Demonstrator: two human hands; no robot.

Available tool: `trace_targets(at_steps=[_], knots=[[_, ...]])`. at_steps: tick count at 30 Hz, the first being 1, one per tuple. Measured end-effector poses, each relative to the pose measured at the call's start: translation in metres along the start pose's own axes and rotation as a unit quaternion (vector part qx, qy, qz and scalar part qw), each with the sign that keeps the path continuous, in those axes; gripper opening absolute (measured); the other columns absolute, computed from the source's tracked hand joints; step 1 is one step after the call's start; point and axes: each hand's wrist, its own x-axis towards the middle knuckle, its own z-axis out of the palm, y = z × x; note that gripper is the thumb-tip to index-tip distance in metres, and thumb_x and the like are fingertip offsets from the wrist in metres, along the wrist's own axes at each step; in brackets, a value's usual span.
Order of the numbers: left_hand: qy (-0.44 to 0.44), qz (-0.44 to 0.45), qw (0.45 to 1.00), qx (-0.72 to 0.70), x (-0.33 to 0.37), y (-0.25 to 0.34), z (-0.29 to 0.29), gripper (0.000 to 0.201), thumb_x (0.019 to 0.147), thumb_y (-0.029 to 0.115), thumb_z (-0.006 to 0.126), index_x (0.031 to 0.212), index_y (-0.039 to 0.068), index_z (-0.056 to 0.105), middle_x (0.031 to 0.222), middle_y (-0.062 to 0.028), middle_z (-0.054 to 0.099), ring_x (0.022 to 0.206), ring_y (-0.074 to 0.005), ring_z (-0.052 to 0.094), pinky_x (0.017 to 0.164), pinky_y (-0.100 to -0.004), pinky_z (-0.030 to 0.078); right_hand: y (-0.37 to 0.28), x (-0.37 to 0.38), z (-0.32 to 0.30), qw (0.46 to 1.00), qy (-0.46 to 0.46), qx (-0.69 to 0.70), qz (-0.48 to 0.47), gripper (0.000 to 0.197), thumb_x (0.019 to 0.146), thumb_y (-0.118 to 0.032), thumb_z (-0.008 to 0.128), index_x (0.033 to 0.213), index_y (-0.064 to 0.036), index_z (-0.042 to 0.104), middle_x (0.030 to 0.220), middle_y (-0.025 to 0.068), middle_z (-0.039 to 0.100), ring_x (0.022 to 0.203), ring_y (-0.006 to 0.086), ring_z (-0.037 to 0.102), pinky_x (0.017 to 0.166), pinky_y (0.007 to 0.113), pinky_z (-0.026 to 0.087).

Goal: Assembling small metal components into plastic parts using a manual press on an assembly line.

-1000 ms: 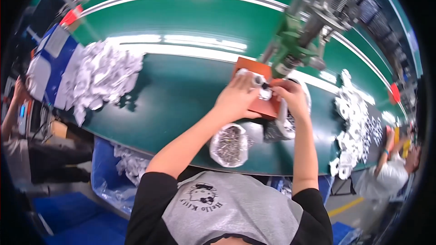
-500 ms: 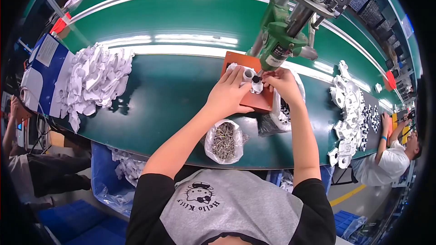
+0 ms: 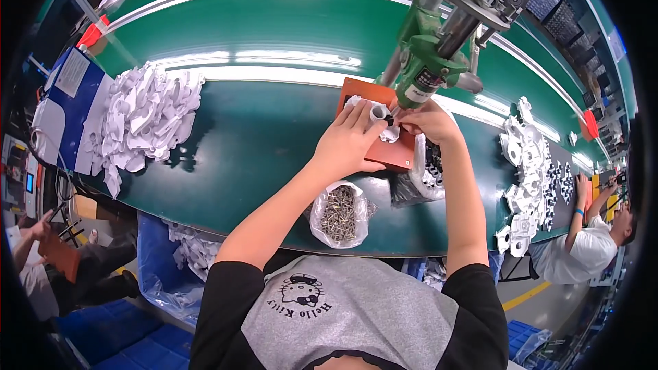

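An orange-red base plate [image 3: 392, 155] sits on the dark green bench under the head of a green press [image 3: 430, 62]. On it lies a white plastic part [image 3: 390, 135] with a round tube-like collar, partly covered by my hands. My left hand [image 3: 346, 142] holds the part down from the left, fingers over it and thumb toward me. A small black piece [image 3: 390, 120] shows beside the collar. From the right, my right hand [image 3: 426, 123] has its fingertips pinched together close to that piece, right below the press head; what they grip is hidden.
An open bag of small metal screws [image 3: 340, 214] stands near the front edge. Right of the plate is a bag of black parts [image 3: 432, 168]. White parts are heaped at left [image 3: 147, 120]; white and black ones lie at right [image 3: 524, 178]. Another person [image 3: 582, 247] works at far right.
My right hand has shifted slightly inward and up, closer beneath the press head. My left hand stays on the white part. At far left, another person's hands and an orange-red plate have come into view.
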Motion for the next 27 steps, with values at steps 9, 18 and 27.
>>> trace_targets(at_steps=[9, 18, 27], knots=[[0.015, -0.009, 1.0, 0.003, -0.003, -0.001, -0.006, 0.074, 0.057, 0.044, 0.08, 0.119, 0.011, 0.055, 0.131, -0.0271, 0.044, 0.124, -0.0421, 0.042, 0.106, -0.0494, 0.032, 0.01, 0.015, -0.01, 0.999, -0.02, -0.044, 0.018, 0.017, 0.078, 0.006, 0.06, 0.094, -0.0015, 0.06, 0.073, 0.0067, 0.063, 0.054, 0.009, 0.053, 0.043, 0.021, 0.035], [0.028, -0.025, 0.998, -0.046, -0.005, 0.006, -0.005, 0.073, 0.051, 0.041, 0.082, 0.113, 0.009, 0.06, 0.125, -0.0255, 0.047, 0.123, -0.041, 0.042, 0.107, -0.0476, 0.031, 0.003, 0.009, -0.011, 0.999, -0.01, -0.033, 0.032, 0.024, 0.074, 0.004, 0.055, 0.096, -0.0055, 0.051, 0.069, 0.005, 0.055, 0.048, 0.01, 0.047, 0.04, 0.021, 0.035], [0.073, -0.009, 0.997, -0.023, -0.008, 0.001, 0.002, 0.074, 0.046, 0.042, 0.081, 0.109, 0.008, 0.062, 0.118, -0.0261, 0.052, 0.12, -0.0405, 0.045, 0.106, -0.0452, 0.031, 0.006, 0.016, -0.011, 1.0, -0.024, -0.002, 0.019, 0.023, 0.074, 0.004, 0.057, 0.095, -0.0054, 0.05, 0.069, 0.0044, 0.057, 0.045, 0.0095, 0.048, 0.038, 0.021, 0.034]])
